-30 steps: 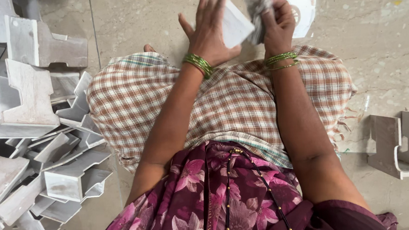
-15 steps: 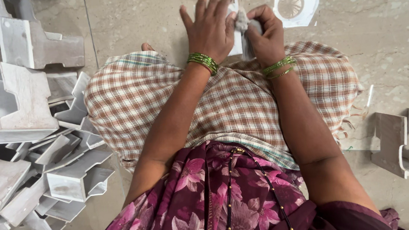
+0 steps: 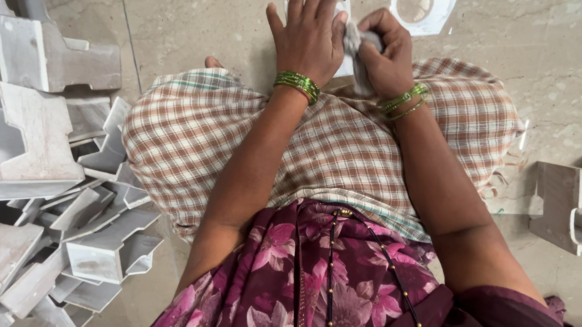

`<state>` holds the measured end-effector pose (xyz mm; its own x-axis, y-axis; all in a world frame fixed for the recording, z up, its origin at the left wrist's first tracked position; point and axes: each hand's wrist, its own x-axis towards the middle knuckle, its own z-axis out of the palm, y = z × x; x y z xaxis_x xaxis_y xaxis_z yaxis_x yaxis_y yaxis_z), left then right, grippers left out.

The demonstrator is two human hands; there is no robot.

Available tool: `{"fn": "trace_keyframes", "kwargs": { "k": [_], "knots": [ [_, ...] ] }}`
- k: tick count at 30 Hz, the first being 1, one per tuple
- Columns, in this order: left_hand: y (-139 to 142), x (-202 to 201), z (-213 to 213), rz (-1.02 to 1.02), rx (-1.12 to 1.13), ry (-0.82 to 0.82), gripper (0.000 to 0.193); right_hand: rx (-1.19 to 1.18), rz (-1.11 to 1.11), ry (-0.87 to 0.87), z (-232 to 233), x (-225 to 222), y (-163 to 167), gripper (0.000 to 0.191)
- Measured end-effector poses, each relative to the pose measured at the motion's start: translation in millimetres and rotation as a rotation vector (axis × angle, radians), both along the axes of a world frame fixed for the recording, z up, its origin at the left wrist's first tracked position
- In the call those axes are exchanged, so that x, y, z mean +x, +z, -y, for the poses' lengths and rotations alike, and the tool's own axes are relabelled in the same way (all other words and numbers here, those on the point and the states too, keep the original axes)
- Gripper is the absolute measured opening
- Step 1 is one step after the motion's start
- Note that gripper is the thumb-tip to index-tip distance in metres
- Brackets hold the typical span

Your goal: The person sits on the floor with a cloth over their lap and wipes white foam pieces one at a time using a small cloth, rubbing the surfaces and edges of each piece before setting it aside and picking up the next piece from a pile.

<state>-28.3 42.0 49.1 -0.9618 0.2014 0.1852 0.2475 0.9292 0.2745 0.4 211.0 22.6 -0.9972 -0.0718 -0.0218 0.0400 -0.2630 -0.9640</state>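
Bright even daylight, soft shadows, sharp focus

Checked cloth (image 3: 187, 136) spread over lap, brown and cream, frayed fringe at right edge. Floral maroon garment (image 3: 299, 286) just below checked cloth, beaded black cord running down it. Heap of grey-white angled moulded pieces (image 3: 46, 174) left of checked cloth, stacked and overlapping, nearest ones touching cloth edge. Single similar piece (image 3: 574, 208) right of cloth, apart from it. White square fitting with round grille (image 3: 423, 0) beyond cloth, on pale marble floor (image 3: 557, 63).
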Motion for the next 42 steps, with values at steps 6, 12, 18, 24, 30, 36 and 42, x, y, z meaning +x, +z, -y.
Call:
{"fn": "trace_keyframes", "kwargs": {
  "k": [6,12,18,24,30,36,42],
  "knots": [
    [2.8,-0.9,-1.6,0.008,0.020,0.009,0.039,0.300,-0.023,-0.084,3.0,-21.0,-15.3,0.016],
    [3.9,-0.9,-0.5,0.009,0.042,0.014,0.040,0.088,0.049,0.022,-3.7,-3.6,-19.4,0.013],
    [6.2,0.5,-0.3,0.003,0.031,0.014,0.040,0.168,0.008,-0.090,4.1,-17.3,-23.2,0.013],
    [5.1,-1.9,-1.2,-0.001,0.046,0.017,0.039,0.305,0.092,-0.024,-3.7,-13.6,-27.8,0.012],
    [2.0,-1.3,-0.6,-0.027,0.033,0.013,0.042,-0.041,-0.013,-0.073,0.1,-11.0,-16.1,0.011],
    [6.7,-0.8,-1.2,0.002,0.039,0.014,0.039,0.373,0.024,-0.060,-0.9,-18.7,-25.7,0.011],
    [4.4,-0.3,0.6,-0.013,0.048,0.007,0.038,0.046,-0.056,-0.021,-4.8,-5.1,-12.8,0.009]
  ]
}}
